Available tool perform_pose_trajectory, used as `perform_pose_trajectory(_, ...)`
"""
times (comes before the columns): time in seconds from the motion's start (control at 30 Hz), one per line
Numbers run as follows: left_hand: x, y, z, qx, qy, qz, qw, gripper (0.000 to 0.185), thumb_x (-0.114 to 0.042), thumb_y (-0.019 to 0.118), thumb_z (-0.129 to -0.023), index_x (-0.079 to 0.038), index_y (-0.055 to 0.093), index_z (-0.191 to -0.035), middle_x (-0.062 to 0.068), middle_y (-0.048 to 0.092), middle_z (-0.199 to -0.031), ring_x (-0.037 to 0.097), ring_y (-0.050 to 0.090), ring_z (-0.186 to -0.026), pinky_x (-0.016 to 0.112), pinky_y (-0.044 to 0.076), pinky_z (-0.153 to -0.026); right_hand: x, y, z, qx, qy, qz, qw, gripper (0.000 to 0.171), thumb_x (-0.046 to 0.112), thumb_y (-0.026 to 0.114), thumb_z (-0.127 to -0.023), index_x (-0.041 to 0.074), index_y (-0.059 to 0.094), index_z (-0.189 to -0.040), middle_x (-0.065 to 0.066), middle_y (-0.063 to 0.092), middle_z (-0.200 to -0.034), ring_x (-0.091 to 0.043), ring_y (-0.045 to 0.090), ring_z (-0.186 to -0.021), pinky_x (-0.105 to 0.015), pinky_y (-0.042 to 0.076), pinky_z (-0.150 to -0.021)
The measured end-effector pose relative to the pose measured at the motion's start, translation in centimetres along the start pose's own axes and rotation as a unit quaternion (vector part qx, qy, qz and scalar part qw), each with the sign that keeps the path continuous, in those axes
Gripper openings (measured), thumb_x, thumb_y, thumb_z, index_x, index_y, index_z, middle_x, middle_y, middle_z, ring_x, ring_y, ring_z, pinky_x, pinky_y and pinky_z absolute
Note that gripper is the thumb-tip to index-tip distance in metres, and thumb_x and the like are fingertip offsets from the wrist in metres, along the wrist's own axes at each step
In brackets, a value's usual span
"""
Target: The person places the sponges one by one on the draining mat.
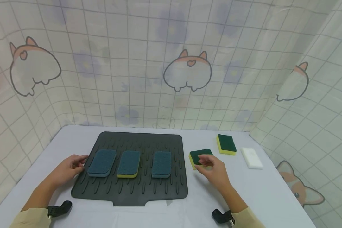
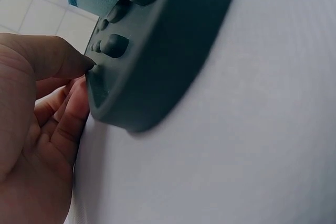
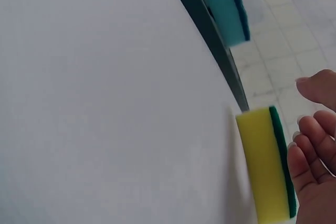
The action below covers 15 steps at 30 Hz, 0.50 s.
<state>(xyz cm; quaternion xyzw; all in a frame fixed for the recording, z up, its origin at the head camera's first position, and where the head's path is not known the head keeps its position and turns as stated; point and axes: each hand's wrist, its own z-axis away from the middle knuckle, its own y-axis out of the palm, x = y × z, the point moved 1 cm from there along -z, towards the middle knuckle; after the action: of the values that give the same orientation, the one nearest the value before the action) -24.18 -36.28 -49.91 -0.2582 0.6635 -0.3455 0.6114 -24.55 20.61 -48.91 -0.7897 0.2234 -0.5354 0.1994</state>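
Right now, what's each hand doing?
Left hand: open, thumb touching the drying mat's edge.
Right hand: open, fingers at the green-and-yellow sponge, no grip yet.

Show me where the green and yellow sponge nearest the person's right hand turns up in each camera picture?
Head: the green and yellow sponge lies right of centre, just off the mat, under the right hand.
Left wrist: not in it.
Right wrist: lower right, sponge beside the fingers.
Shared landmark: the dark mat.

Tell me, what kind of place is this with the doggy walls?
Probably a small tabletop set up for practising kitchen tidying, not a real kitchen. A cartoon-print cloth hangs around a white table, where a dark drying mat holds sponges. No sink shows.
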Motion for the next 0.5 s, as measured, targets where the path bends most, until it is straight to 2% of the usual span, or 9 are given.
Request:
perform_pose_trajectory(0.13, 0.3, 0.2, -0.1, -0.002, 0.005, 0.003, 1.0000, 0.050, 0.001, 0.061, -0.093, 0.013, 0.051, -0.141, 0.020, 0.061, -0.116, 0.022, 0.053, -0.096, 0.023, 0.048, -0.071, -1.1, -1.2, 0.0, -0.017, -0.009, 0.012, 1.000, 0.039, 0.016, 0.086, -0.082, 0.005, 0.072, -0.116, -0.002, 0.074, -0.099, -0.015, 0.068, -0.092, -0.023, 0.057, -0.083)
perform_pose_trajectory(0.33, 0.3, 0.1, -0.1, -0.002, 0.009, 0.001, 1.0000, 0.050, 0.001, 0.061, -0.093, 0.013, 0.052, -0.141, 0.020, 0.061, -0.115, 0.022, 0.053, -0.096, 0.023, 0.048, -0.071, -2.7, -3.1, -0.1, -0.038, 0.005, 0.024, 0.999, 0.039, 0.022, 0.085, -0.084, 0.007, 0.072, -0.118, -0.004, 0.074, -0.101, -0.016, 0.068, -0.092, -0.025, 0.057, -0.082)
perform_pose_trajectory(0.5, 0.3, 0.0, -0.1, -0.003, 0.008, 0.001, 1.0000, 0.050, 0.001, 0.061, -0.093, 0.013, 0.051, -0.141, 0.020, 0.061, -0.116, 0.022, 0.053, -0.096, 0.023, 0.048, -0.072, -3.4, -4.5, -0.2, -0.061, 0.024, 0.032, 0.997, 0.038, 0.023, 0.083, -0.086, 0.006, 0.072, -0.118, -0.008, 0.074, -0.102, -0.013, 0.067, -0.091, -0.016, 0.054, -0.081)
